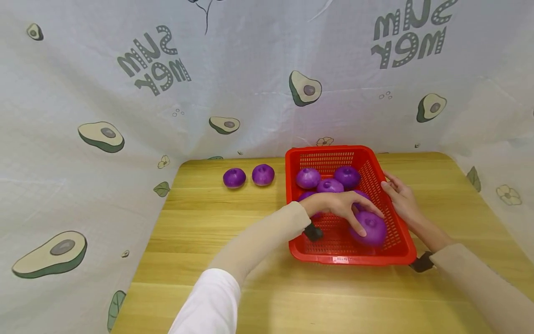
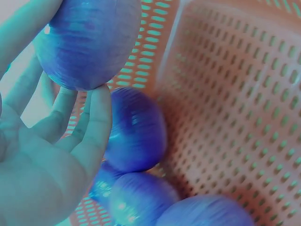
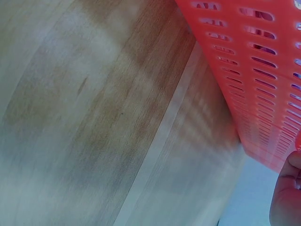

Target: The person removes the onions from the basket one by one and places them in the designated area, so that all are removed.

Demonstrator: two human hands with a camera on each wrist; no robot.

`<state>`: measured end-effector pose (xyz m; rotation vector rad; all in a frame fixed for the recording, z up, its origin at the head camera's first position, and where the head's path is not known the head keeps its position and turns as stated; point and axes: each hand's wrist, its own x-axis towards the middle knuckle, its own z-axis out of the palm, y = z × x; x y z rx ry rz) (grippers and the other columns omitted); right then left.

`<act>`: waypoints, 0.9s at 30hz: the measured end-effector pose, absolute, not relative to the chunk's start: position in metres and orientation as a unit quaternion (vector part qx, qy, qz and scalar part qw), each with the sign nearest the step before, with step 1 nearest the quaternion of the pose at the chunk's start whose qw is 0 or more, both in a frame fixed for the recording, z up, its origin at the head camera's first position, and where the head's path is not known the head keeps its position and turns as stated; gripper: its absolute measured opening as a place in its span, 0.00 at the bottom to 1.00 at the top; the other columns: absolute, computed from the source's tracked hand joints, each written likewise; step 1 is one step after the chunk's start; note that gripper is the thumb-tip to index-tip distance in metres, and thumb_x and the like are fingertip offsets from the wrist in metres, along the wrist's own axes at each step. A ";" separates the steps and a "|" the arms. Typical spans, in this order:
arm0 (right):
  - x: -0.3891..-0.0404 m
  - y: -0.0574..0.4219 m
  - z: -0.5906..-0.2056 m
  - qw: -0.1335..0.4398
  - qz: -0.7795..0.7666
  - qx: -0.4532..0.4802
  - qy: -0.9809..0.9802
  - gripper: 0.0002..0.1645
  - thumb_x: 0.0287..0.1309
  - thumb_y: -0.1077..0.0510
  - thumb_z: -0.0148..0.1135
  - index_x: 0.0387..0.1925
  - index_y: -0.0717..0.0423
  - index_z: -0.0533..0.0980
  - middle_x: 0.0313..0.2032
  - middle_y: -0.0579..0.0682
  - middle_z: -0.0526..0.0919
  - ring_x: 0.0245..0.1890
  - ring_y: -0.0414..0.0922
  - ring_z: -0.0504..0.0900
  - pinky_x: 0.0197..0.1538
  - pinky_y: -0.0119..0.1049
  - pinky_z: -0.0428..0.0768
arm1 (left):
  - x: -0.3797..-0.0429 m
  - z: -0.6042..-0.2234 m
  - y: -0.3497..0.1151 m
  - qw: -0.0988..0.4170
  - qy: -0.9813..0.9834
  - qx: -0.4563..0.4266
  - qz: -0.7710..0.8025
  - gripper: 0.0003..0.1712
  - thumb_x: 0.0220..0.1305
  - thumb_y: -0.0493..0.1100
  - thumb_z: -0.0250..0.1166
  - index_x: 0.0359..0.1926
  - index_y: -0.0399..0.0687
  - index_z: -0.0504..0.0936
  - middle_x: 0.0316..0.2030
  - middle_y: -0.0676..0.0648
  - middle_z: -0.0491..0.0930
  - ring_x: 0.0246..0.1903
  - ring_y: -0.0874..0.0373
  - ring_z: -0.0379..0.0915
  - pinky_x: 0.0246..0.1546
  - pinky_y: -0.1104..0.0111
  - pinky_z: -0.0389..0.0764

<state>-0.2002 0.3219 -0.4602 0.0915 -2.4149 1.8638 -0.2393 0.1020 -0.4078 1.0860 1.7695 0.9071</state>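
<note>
My left hand (image 1: 340, 206) reaches over the red plastic basket (image 1: 352, 259) and grips a purple onion (image 1: 370, 229) between thumb and fingers, near the basket's front right corner. In the left wrist view the same onion (image 2: 89, 42) is held at the fingertips, above other onions (image 2: 134, 129) in the basket. Several onions (image 1: 308, 178) sit toward the back and left of the basket, some partly hidden by my left hand and forearm. My right hand (image 1: 402, 199) holds the basket's right rim, its thumb on the edge; the right wrist view shows only part of this hand (image 3: 287, 193).
Two more purple onions (image 1: 234, 178) lie on the wooden table (image 1: 208, 218), left of the basket near the back edge. A pale cloth (image 1: 250, 69) printed with avocados hangs behind the table and along its sides.
</note>
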 end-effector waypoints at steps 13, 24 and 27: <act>-0.199 0.322 -0.460 0.026 0.680 0.034 -0.732 0.37 0.76 0.60 0.47 0.75 0.72 0.45 0.33 0.41 0.77 0.31 0.33 0.81 0.31 0.24 0.81 | -0.251 -0.374 0.068 0.344 0.718 0.432 0.423 0.35 0.58 0.39 0.75 0.67 0.49 0.76 0.62 0.56 0.75 0.57 0.67 0.68 0.55 0.78 0.70; -0.199 0.323 -0.460 0.024 0.677 0.042 -0.735 0.37 0.77 0.59 0.46 0.75 0.71 0.45 0.35 0.41 0.76 0.33 0.33 0.82 0.33 0.25 0.82 | -0.264 -0.359 0.027 0.297 0.730 0.397 0.471 0.34 0.57 0.38 0.75 0.66 0.47 0.77 0.62 0.52 0.76 0.53 0.62 0.75 0.52 0.73 0.77; -0.199 0.323 -0.460 0.023 0.674 0.044 -0.737 0.37 0.77 0.59 0.46 0.75 0.72 0.44 0.35 0.41 0.76 0.33 0.33 0.81 0.33 0.25 0.82 | -0.268 -0.357 0.013 0.285 0.736 0.383 0.480 0.35 0.57 0.38 0.76 0.66 0.47 0.77 0.62 0.52 0.75 0.51 0.59 0.77 0.50 0.70 0.79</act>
